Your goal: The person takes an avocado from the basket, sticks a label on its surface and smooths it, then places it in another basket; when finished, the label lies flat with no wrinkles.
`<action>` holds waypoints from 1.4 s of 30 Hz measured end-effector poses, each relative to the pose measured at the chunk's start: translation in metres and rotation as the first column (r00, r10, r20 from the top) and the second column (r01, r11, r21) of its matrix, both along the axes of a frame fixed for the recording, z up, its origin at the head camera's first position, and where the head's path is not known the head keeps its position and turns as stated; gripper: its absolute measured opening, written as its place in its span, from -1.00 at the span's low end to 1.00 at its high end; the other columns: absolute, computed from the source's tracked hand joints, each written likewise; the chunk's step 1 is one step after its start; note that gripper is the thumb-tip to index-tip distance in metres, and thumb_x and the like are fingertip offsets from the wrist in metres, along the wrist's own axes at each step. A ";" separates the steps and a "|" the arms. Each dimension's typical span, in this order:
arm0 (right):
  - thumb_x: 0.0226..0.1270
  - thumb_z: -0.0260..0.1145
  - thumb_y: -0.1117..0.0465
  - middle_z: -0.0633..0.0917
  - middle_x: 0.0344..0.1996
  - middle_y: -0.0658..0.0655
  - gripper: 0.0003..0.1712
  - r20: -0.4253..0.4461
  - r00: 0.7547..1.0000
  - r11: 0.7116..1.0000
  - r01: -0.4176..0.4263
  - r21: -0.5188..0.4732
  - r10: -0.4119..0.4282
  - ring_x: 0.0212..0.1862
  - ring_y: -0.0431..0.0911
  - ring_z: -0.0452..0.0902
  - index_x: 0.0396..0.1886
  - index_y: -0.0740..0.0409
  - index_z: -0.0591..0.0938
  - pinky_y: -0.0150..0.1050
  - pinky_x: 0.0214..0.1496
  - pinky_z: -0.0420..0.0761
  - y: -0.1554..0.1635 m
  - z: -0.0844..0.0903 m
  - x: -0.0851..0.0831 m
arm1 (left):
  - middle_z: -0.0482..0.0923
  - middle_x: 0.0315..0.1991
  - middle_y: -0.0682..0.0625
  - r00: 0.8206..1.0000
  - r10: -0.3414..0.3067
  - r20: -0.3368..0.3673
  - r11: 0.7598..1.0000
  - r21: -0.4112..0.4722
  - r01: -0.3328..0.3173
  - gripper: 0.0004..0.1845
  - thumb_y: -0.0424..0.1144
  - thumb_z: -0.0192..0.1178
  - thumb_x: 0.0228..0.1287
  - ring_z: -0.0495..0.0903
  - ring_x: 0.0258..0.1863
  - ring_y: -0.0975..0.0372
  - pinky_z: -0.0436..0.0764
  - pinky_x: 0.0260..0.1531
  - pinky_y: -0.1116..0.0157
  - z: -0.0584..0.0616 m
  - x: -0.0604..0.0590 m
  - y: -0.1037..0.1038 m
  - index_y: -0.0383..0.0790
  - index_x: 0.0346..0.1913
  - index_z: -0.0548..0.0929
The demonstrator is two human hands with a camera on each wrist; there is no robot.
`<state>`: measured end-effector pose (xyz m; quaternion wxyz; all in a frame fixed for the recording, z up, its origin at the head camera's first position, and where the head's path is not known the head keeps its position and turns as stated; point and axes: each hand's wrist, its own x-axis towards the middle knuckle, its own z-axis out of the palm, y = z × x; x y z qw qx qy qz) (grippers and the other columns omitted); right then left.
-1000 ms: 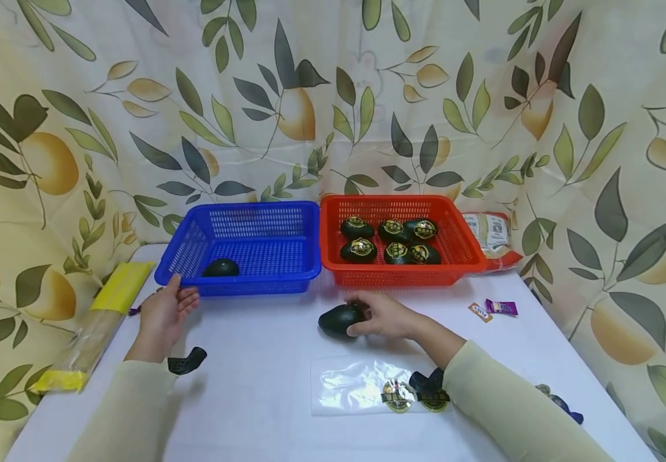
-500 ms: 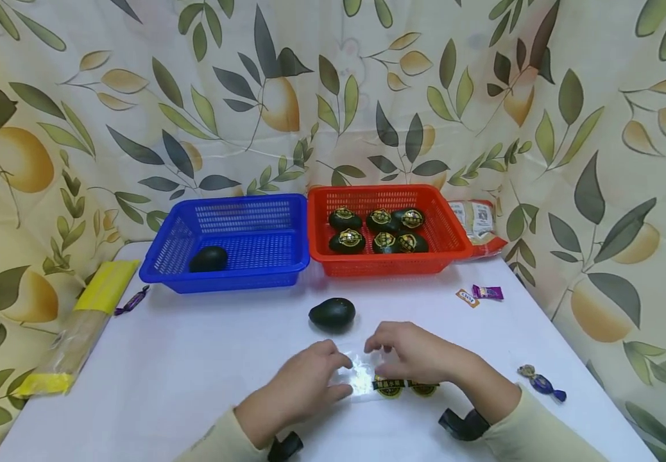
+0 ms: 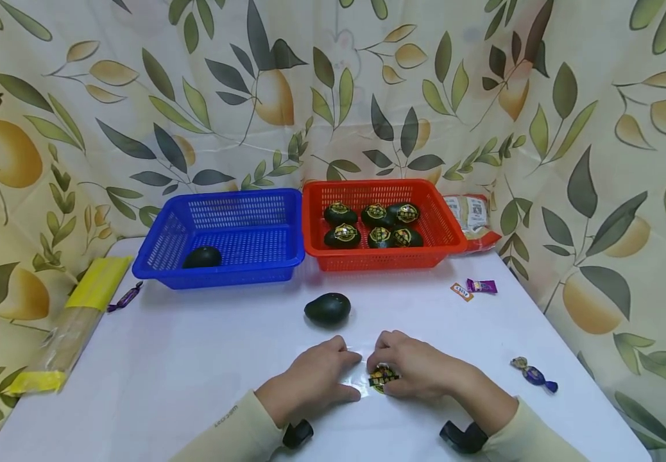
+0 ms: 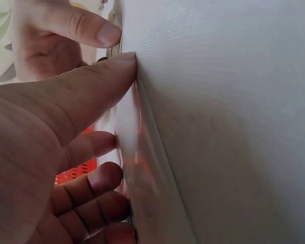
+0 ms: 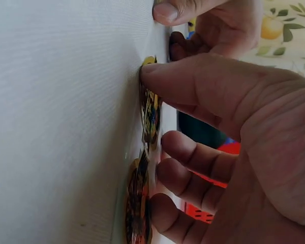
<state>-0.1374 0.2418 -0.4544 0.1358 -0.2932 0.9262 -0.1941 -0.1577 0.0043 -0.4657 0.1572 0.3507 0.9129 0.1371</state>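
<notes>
A clear plastic sheet point(image 3: 357, 383) with black-and-gold stickers point(image 3: 383, 378) lies flat on the white table. Over its left part my left hand point(image 3: 315, 378) rests, thumb and fingertips touching the plastic. My right hand point(image 3: 422, 366) is over the right part; in the right wrist view its thumb presses the edge of one sticker point(image 5: 151, 114), the other fingers spread along the sheet. Neither hand's fingers close round anything visible. Just beyond the sheet sits a dark green avocado point(image 3: 327, 309) with no sticker in sight. Much of the sheet is hidden beneath the hands.
At the back stand a blue basket point(image 3: 217, 279) with one avocado point(image 3: 202, 256) and a red basket point(image 3: 391, 262) with several stickered avocados. Wrapped candies point(image 3: 534, 375) lie at the right, another candy point(image 3: 125, 297) and a yellow-ended packet point(image 3: 70, 330) at the left.
My right hand has let go of the avocado and moved down to the sticker sheet. My left hand has left the blue basket's rim and come right onto the sheet.
</notes>
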 end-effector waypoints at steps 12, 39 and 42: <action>0.35 0.42 0.28 0.57 -0.21 -0.26 -0.76 -0.017 1.000 0.994 -0.026 -0.106 0.024 -0.06 -0.27 0.42 -0.28 -0.23 0.64 -0.29 0.01 0.53 0.004 0.000 -0.002 | 0.45 -0.07 0.21 1.000 0.000 0.022 0.999 0.044 -0.001 -0.30 0.19 0.51 0.15 0.45 -0.20 0.39 0.55 -0.09 0.40 -0.002 0.000 -0.004 0.15 0.37 0.61; 0.45 0.32 0.34 0.62 -0.27 -0.07 -0.74 0.095 0.994 0.907 0.088 -0.411 -0.053 -0.20 -0.17 0.56 0.01 -0.05 0.55 -0.34 -0.17 0.65 -0.016 0.031 -0.023 | 0.72 -0.33 0.22 0.933 0.144 0.329 0.755 0.573 -0.318 -0.76 0.04 0.35 0.41 0.63 -0.32 0.35 0.63 -0.30 0.38 0.005 -0.008 -0.019 -0.03 -0.12 0.80; 0.44 0.35 0.30 0.65 -0.19 -0.03 -0.71 0.086 0.994 0.885 0.103 -0.454 -0.072 -0.14 -0.13 0.59 0.10 0.04 0.57 -0.31 -0.09 0.68 -0.024 0.034 -0.027 | 0.72 -0.35 0.19 0.924 0.210 0.321 0.711 0.599 -0.369 -0.85 -0.06 0.33 0.44 0.60 -0.37 0.32 0.61 -0.39 0.39 0.010 -0.008 -0.022 -0.02 -0.21 0.80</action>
